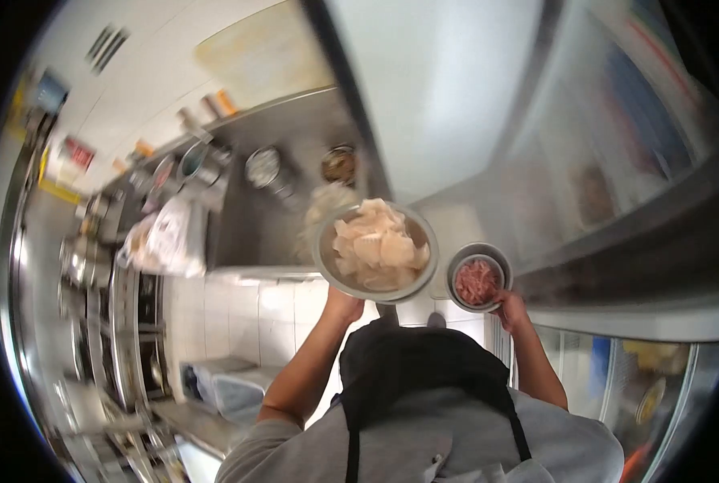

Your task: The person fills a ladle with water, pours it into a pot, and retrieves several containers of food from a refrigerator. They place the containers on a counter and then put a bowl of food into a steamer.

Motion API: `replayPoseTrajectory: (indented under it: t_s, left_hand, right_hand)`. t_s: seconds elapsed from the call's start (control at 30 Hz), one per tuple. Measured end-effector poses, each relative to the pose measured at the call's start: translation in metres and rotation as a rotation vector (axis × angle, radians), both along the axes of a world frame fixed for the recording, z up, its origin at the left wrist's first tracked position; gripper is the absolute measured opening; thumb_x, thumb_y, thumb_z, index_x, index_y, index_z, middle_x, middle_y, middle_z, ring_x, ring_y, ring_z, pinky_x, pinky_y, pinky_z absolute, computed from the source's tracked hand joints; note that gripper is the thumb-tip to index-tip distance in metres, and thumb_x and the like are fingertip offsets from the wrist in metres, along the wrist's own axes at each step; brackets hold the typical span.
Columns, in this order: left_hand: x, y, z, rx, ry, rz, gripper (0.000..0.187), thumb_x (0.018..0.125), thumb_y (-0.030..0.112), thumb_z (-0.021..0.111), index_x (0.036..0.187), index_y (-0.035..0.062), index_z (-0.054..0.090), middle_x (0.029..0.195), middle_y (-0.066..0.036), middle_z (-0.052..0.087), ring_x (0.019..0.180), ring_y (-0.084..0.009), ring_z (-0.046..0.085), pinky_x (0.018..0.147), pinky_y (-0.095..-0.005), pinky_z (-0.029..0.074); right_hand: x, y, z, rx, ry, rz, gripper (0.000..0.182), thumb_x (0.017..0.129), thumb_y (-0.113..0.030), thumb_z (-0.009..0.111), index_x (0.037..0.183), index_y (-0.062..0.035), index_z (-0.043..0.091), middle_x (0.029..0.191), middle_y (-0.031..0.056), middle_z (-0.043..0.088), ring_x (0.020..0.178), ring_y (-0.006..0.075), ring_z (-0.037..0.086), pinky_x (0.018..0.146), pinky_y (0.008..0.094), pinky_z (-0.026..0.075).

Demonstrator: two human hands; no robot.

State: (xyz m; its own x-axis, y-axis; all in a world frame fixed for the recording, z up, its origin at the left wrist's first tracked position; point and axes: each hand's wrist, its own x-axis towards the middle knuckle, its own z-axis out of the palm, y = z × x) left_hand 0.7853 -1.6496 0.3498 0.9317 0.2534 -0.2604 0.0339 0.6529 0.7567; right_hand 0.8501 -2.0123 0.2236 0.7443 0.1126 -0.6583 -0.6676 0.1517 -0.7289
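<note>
My left hand (345, 303) grips a wide metal bowl (324, 270) from below at its near side; the fingers beneath are hidden. Pale, thin slices (375, 244) of food fill the bowl. To the right, my right hand (510, 309) is closed on the rim of a smaller round metal bowl (500, 257). Inside that one lies a heap of reddish meat strips (477, 282). Both bowls are held up in front of my body, side by side and a little apart.
A steel counter (271, 233) at the left carries metal containers (263, 167) and a white plastic bag (173, 236). Close on my right stands a large cabinet with a glass front (601, 137). Grey bins (229, 386) sit on the tiled floor at lower left, near metal shelving (126, 322).
</note>
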Motion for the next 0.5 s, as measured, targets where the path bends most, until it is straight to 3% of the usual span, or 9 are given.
replayPoseTrajectory:
  t_s: [0.07,0.13,0.2,0.27,0.33,0.37,0.47,0.5]
  left_hand:
    - [-0.05,-0.002,-0.011,0.051,-0.006,0.051,0.047,0.092,0.018,0.056,0.135,0.0051,0.041,0.13,-0.012,0.052,0.114,-0.0234,0.054,0.092,-0.0372,0.048]
    - [-0.102,0.012,-0.034,0.186,0.09,0.062,0.053,0.091,0.02,0.057,0.139,0.0083,0.036,0.137,-0.011,0.045,0.121,-0.026,0.049,0.099,-0.0413,0.046]
    - [-0.153,0.016,-0.029,0.019,0.046,0.245,0.055,0.089,0.02,0.061,0.138,0.0093,0.038,0.136,-0.011,0.046,0.122,-0.0258,0.049,0.099,-0.0423,0.046]
    - [-0.203,0.025,-0.02,-0.089,0.021,0.456,0.044,0.094,0.02,0.053,0.132,0.0015,0.043,0.124,-0.012,0.055,0.107,-0.0247,0.058,0.089,-0.0381,0.051]
    - [-0.249,0.036,-0.014,-0.06,0.021,0.585,0.043,0.095,0.023,0.052,0.132,0.002,0.044,0.124,-0.013,0.054,0.109,-0.0248,0.057,0.091,-0.0388,0.05]
    - [-0.251,0.051,-0.023,0.123,0.059,0.655,0.043,0.095,0.023,0.052,0.132,0.002,0.044,0.125,-0.013,0.054,0.11,-0.0245,0.057,0.092,-0.039,0.049]
    - [-0.328,0.087,-0.023,-0.06,0.165,0.898,0.044,0.094,0.023,0.054,0.129,-0.0002,0.046,0.121,-0.013,0.056,0.108,-0.023,0.057,0.092,-0.0359,0.048]
    - [-0.353,0.097,-0.028,0.004,0.168,0.944,0.043,0.093,0.023,0.054,0.129,-0.0006,0.047,0.121,-0.013,0.057,0.107,-0.0229,0.057,0.091,-0.0352,0.048]
  right_hand:
    - [0.002,-0.001,-0.001,0.069,-0.033,0.111,0.044,0.071,-0.004,0.053,0.114,0.0022,0.053,0.099,0.0091,0.061,0.091,0.0217,0.062,0.079,0.0338,0.05]
    - [0.004,0.026,0.052,0.025,-0.123,0.205,0.048,0.071,-0.005,0.053,0.118,0.0028,0.051,0.099,0.0089,0.061,0.091,0.0219,0.062,0.079,0.0341,0.05]
    - [-0.007,0.067,0.091,0.072,-0.098,0.341,0.062,0.07,0.0,0.051,0.132,-0.0016,0.04,0.112,0.013,0.058,0.093,0.0247,0.062,0.078,0.0356,0.053]
    - [-0.016,0.096,0.085,0.094,-0.08,0.531,0.055,0.074,-0.005,0.055,0.128,0.0045,0.044,0.114,0.0152,0.06,0.093,0.0257,0.064,0.08,0.0374,0.054]
    - [-0.034,0.146,0.106,0.207,-0.035,0.651,0.052,0.076,-0.008,0.056,0.126,0.0061,0.046,0.112,0.0159,0.06,0.092,0.0274,0.065,0.081,0.0389,0.054]
    - [-0.015,0.187,0.092,0.279,-0.002,0.717,0.051,0.078,-0.01,0.056,0.124,0.0069,0.047,0.112,0.0162,0.06,0.092,0.0283,0.066,0.082,0.0396,0.054]
    - [-0.048,0.281,0.094,0.279,0.091,0.966,0.047,0.078,-0.013,0.055,0.121,0.0068,0.051,0.112,0.0184,0.06,0.098,0.0316,0.064,0.087,0.0436,0.053]
    - [-0.064,0.313,0.109,0.247,0.088,1.038,0.055,0.077,-0.014,0.052,0.129,0.0039,0.045,0.124,0.0173,0.054,0.109,0.0326,0.058,0.093,0.0486,0.047]
